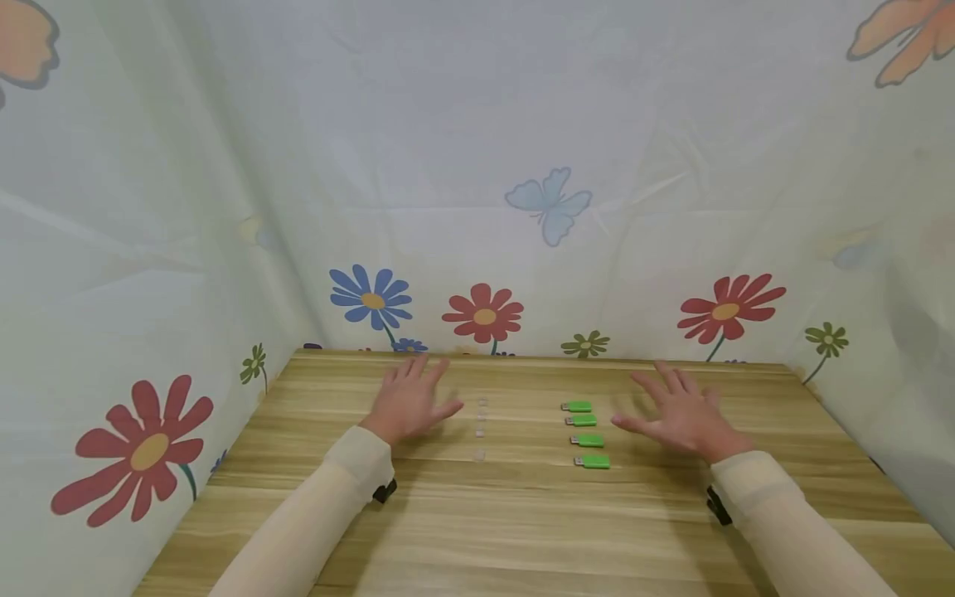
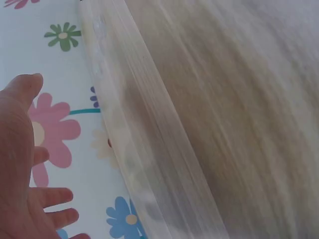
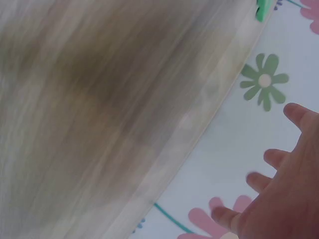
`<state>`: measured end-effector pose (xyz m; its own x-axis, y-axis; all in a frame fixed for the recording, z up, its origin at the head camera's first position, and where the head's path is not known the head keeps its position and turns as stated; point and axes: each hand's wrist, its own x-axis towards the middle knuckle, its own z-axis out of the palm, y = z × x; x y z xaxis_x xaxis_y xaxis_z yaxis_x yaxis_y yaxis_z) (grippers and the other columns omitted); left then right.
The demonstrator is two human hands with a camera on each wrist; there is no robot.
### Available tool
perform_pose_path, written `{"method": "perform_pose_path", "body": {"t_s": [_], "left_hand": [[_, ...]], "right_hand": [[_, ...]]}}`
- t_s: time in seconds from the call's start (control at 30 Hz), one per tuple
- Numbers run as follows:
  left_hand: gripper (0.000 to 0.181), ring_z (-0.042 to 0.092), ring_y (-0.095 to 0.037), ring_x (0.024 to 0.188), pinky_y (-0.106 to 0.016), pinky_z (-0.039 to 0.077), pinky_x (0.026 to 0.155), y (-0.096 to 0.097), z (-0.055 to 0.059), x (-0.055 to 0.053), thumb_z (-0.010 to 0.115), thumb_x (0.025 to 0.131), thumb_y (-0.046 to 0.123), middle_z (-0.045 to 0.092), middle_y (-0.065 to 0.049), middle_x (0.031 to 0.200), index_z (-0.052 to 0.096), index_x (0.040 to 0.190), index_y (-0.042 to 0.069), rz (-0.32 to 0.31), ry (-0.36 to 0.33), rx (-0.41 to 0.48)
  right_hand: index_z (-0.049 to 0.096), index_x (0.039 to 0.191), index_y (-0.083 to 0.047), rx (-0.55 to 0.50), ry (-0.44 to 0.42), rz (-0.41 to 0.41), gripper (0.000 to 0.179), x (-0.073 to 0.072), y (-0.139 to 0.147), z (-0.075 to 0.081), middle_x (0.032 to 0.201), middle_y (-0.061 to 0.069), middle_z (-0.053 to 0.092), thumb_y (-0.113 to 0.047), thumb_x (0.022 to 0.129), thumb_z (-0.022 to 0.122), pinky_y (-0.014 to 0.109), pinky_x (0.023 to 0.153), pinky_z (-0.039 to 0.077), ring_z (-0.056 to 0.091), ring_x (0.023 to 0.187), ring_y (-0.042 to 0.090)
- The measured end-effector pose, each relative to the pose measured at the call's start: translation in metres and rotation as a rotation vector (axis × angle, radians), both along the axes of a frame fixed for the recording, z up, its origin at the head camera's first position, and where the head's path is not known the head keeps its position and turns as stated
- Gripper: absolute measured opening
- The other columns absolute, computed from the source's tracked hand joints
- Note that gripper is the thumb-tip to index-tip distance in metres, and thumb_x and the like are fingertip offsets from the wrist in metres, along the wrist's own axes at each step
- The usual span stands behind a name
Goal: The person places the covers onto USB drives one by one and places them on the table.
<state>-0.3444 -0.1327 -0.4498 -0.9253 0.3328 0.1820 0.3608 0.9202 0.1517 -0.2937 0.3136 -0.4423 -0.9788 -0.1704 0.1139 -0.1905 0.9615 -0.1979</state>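
Observation:
Several green USB sticks [image 1: 589, 441] lie in a column on the wooden table, their metal plugs pointing left. Left of them runs a column of small clear pieces [image 1: 480, 433], which look like caps but are too small to tell surely. My left hand [image 1: 409, 402] is spread with nothing in it, nearest the clear pieces. To the right of the sticks, my right hand [image 1: 682, 419] is also spread, its thumb near them, holding nothing. In the right wrist view, a bit of green stick [image 3: 262, 10] shows at the top edge.
The wooden table [image 1: 477, 531] ends at a white curtain [image 1: 448, 166] printed with flowers and butterflies, which hangs behind it and on both sides. A dark strap piece [image 1: 385, 491] sits at the left wrist, and another [image 1: 718, 506] at the right.

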Motion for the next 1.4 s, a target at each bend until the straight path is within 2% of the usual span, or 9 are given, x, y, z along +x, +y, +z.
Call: {"method": "perform_pose_path", "body": {"t_s": [0.23, 0.43, 0.57, 0.7, 0.87, 1.0, 1.1, 1.2, 1.4], "left_hand": [[0.075, 0.049, -0.037, 0.14, -0.058, 0.037, 0.117, 0.008, 0.002, 0.008, 0.057, 0.095, 0.065, 0.054, -0.015, 0.149, 0.048, 0.151, 0.016, -0.07, 0.035, -0.044], [0.072, 0.056, -0.032, 0.133, -0.05, 0.043, 0.114, 0.017, 0.007, 0.018, 0.062, 0.094, 0.061, 0.06, -0.012, 0.142, 0.053, 0.147, 0.012, -0.171, 0.038, -0.028], [0.071, 0.06, -0.029, 0.127, -0.047, 0.048, 0.11, 0.023, 0.007, 0.024, 0.065, 0.093, 0.06, 0.063, -0.01, 0.137, 0.056, 0.143, 0.011, -0.238, 0.035, -0.038], [0.061, 0.062, -0.026, 0.124, -0.043, 0.049, 0.109, 0.03, 0.005, 0.029, 0.066, 0.095, 0.052, 0.065, -0.008, 0.134, 0.06, 0.139, 0.01, -0.331, -0.002, -0.049], [0.053, 0.061, -0.021, 0.128, -0.038, 0.048, 0.111, 0.037, 0.0, 0.037, 0.066, 0.097, 0.045, 0.064, -0.005, 0.136, 0.061, 0.138, 0.011, -0.454, -0.063, -0.09], [0.049, 0.061, -0.02, 0.129, -0.036, 0.049, 0.11, 0.042, 0.001, 0.044, 0.066, 0.097, 0.042, 0.066, -0.004, 0.133, 0.064, 0.134, 0.01, -0.476, -0.051, -0.123], [0.041, 0.065, -0.017, 0.109, -0.032, 0.054, 0.101, 0.046, 0.003, 0.047, 0.069, 0.096, 0.039, 0.068, -0.002, 0.118, 0.069, 0.125, 0.01, -0.478, -0.037, -0.138], [0.033, 0.058, -0.012, 0.086, -0.028, 0.055, 0.086, 0.048, 0.002, 0.047, 0.071, 0.094, 0.037, 0.064, 0.001, 0.101, 0.073, 0.114, 0.01, -0.471, -0.048, -0.149], [0.027, 0.05, -0.01, 0.074, -0.025, 0.05, 0.075, 0.051, 0.001, 0.047, 0.073, 0.093, 0.036, 0.059, 0.004, 0.089, 0.073, 0.103, 0.011, -0.458, -0.081, -0.16]], "right_hand": [[0.04, 0.156, -0.02, -0.01, 0.008, 0.076, 0.094, 0.009, -0.014, 0.002, 0.165, 0.022, 0.027, -0.079, 0.085, 0.055, 0.086, 0.104, 0.018, 0.024, 0.147, 0.054], [0.049, 0.151, -0.019, -0.011, -0.002, 0.167, 0.088, 0.017, -0.029, 0.004, 0.16, 0.02, 0.037, -0.078, 0.086, 0.057, 0.085, 0.103, 0.026, 0.033, 0.144, 0.05], [0.056, 0.145, -0.018, -0.015, -0.006, 0.244, 0.084, 0.021, -0.038, 0.005, 0.156, 0.02, 0.044, -0.076, 0.085, 0.061, 0.078, 0.105, 0.033, 0.04, 0.141, 0.049], [0.06, 0.14, -0.014, -0.046, -0.023, 0.315, 0.081, 0.024, -0.046, 0.005, 0.149, 0.02, 0.051, -0.07, 0.082, 0.07, 0.069, 0.107, 0.04, 0.046, 0.136, 0.045], [0.065, 0.133, -0.012, -0.057, -0.06, 0.373, 0.069, 0.028, -0.054, 0.007, 0.136, 0.013, 0.057, -0.057, 0.082, 0.08, 0.057, 0.105, 0.048, 0.053, 0.126, 0.034], [0.068, 0.127, -0.012, -0.054, -0.09, 0.406, 0.06, 0.03, -0.061, 0.01, 0.126, 0.006, 0.06, -0.051, 0.083, 0.082, 0.051, 0.1, 0.051, 0.057, 0.116, 0.025], [0.07, 0.123, -0.012, -0.058, -0.111, 0.42, 0.054, 0.032, -0.065, 0.012, 0.12, 0.003, 0.061, -0.046, 0.083, 0.083, 0.046, 0.095, 0.054, 0.059, 0.108, 0.02], [0.072, 0.118, -0.013, -0.055, -0.119, 0.431, 0.046, 0.033, -0.067, 0.012, 0.115, 0.002, 0.061, -0.04, 0.083, 0.084, 0.041, 0.088, 0.055, 0.059, 0.102, 0.018], [0.075, 0.106, -0.015, -0.026, -0.119, 0.446, 0.03, 0.031, -0.07, 0.008, 0.108, -0.003, 0.062, -0.031, 0.083, 0.085, 0.037, 0.083, 0.055, 0.058, 0.094, 0.011]]}}
